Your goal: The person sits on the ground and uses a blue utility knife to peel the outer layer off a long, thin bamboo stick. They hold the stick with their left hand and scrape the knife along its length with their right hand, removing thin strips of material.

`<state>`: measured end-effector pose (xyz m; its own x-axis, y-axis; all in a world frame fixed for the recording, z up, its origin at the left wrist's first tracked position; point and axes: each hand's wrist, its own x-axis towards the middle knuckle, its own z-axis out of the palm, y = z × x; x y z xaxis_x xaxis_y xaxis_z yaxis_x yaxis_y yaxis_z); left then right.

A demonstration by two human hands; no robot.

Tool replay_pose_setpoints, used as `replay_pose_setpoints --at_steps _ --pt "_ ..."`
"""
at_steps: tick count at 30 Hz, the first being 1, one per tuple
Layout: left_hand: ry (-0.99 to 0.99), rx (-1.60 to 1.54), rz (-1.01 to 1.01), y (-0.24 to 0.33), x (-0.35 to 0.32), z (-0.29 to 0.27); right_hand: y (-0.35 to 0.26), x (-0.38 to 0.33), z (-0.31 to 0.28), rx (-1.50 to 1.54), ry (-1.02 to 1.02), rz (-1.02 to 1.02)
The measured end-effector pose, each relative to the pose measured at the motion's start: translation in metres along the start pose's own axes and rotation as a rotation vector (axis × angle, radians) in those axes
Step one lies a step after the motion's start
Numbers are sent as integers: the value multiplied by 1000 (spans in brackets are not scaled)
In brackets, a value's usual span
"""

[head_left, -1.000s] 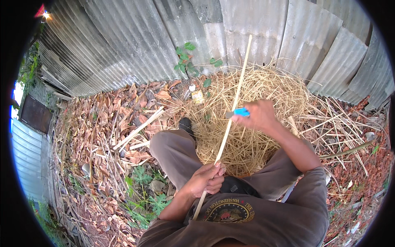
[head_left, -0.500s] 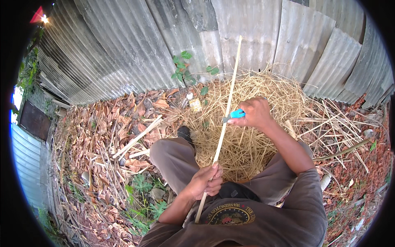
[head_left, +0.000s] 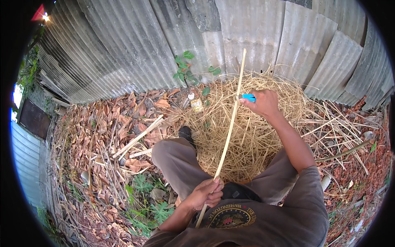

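Note:
A long, pale strip [head_left: 228, 138], perhaps split bamboo, slants from my lap up toward the metal fence. Its lower part is in the closed fingers of my left hand [head_left: 206, 192], close to my belly. My right hand [head_left: 264, 103] is closed round a blue-handled cutter [head_left: 248, 97]. The cutter's short grey blade meets the strip in its upper half, from the right side. Beneath the strip, between my legs, lies a big heap of thin straw-coloured shavings [head_left: 230, 160].
Corrugated metal sheets [head_left: 255, 37] stand as a fence beyond the heap. Cut strips [head_left: 138, 138] lie on dry leaves [head_left: 111, 123] at left. More thin sticks [head_left: 335, 127] and a branch [head_left: 345, 151] lie at right. Green weeds [head_left: 142, 185] grow by my left knee.
My right hand and the cutter have moved up along the strip, away from me. The strip's far end has come down slightly and to the right. My left hand keeps its grip, slightly lower.

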<state>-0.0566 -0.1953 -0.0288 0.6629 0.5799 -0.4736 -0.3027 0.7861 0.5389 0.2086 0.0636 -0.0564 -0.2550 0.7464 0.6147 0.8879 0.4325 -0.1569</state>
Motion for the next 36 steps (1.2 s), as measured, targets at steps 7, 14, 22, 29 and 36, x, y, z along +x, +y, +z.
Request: replay_pose_setpoints --at_steps 7,14,22,29,36 --pt "91 159 43 -12 -6 -3 -8 -3 -10 34 33 -101" --pt "86 363 15 -21 -25 -8 53 18 -14 -89 -71 307" --pt "98 193 -65 -34 -27 -27 56 15 -42 185 -136 558" --pt "-27 94 131 -13 32 -31 -26 -13 -21 971 -366 405" --pt "28 514 317 0 112 -33 -48 -5 -22 1187 -328 476"
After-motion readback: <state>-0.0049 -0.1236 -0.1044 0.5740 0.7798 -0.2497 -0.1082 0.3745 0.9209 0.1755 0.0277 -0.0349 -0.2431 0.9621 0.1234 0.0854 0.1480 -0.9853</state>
